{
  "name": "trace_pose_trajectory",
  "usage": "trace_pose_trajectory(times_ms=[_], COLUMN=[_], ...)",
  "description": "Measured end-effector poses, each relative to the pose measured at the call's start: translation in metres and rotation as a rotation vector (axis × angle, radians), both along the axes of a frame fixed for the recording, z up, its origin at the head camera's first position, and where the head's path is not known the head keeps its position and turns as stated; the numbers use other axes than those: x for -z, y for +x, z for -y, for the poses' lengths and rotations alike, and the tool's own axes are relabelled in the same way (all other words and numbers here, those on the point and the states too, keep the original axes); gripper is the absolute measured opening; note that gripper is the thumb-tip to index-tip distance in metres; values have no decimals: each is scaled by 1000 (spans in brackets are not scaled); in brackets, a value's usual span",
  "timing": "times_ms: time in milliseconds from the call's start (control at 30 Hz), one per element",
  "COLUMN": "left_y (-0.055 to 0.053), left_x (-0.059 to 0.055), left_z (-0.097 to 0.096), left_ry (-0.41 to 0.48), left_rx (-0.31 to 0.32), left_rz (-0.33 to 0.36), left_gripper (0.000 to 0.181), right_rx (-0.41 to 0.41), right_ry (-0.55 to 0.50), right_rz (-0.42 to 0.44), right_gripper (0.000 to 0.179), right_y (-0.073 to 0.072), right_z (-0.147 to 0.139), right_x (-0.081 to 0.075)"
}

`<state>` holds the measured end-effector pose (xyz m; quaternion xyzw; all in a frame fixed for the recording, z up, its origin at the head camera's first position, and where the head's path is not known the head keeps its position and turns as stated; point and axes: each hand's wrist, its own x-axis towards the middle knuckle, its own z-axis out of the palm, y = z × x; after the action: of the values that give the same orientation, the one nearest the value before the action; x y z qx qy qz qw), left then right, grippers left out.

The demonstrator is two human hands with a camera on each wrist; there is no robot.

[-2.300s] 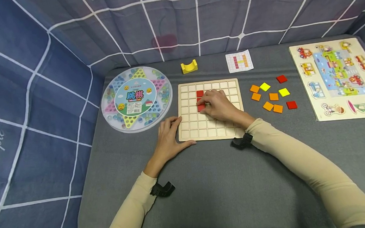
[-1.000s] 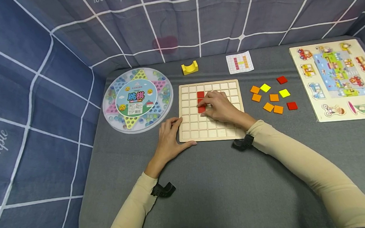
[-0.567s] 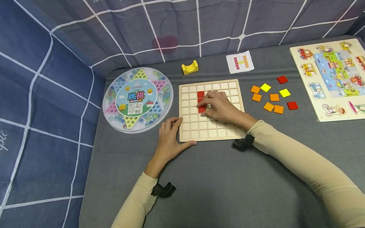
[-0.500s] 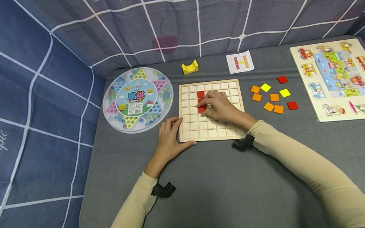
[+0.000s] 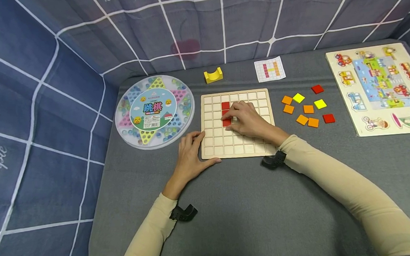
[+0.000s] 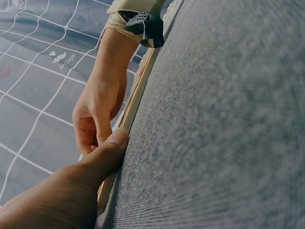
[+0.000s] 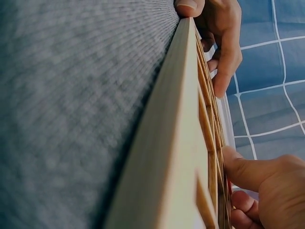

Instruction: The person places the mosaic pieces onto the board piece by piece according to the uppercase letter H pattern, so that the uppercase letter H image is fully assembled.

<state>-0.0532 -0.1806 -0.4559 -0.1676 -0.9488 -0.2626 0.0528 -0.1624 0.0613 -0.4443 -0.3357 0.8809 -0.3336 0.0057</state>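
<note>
A square wooden grid board [image 5: 213, 143] lies on the grey cloth in the middle of the head view. At its near-left corner my left hand [image 5: 189, 161] holds it, the thumb on the near edge and the fingers along the left side. My right hand [image 5: 247, 120] is over the board's upper middle, thumb and fingertips pinching a red tile [image 5: 226, 123] low in a red column. Above that one, other red tiles [image 5: 225, 105] sit in the cells, partly covered by my fingers. In the right wrist view only a sliver of red shows by the right thumb [image 7: 240, 169].
Loose orange tiles [image 5: 309, 109], yellow tiles [image 5: 320, 104] and red tiles [image 5: 329, 118] lie right of the board. Behind are a pattern card [image 5: 269, 69] and a yellow curved block [image 5: 213, 76]. A round Chinese checkers case [image 5: 154, 111] lies left, a picture puzzle [image 5: 384, 87] far right.
</note>
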Motion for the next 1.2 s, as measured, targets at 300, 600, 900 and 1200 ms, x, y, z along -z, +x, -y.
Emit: trace_pose_trajectory(times_ms=[300, 600, 900, 1200], left_y=[0, 0, 0, 0], left_x=[-1, 0, 1, 1], left_z=[-1, -2, 1, -1], left_ry=[8, 20, 38, 37], left_rx=[0, 3, 24, 30], left_rz=[3, -9, -68, -56], left_gripper=[99, 99, 97, 96], right_rx=[-14, 18, 214, 437], right_ry=[-9, -71, -84, 63], right_rz=[-6, -40, -72, 85], right_gripper=[33, 30, 33, 35], right_y=[3, 2, -13, -25], right_z=[-6, -37, -106, -179], right_x=[-6, -13, -13, -20])
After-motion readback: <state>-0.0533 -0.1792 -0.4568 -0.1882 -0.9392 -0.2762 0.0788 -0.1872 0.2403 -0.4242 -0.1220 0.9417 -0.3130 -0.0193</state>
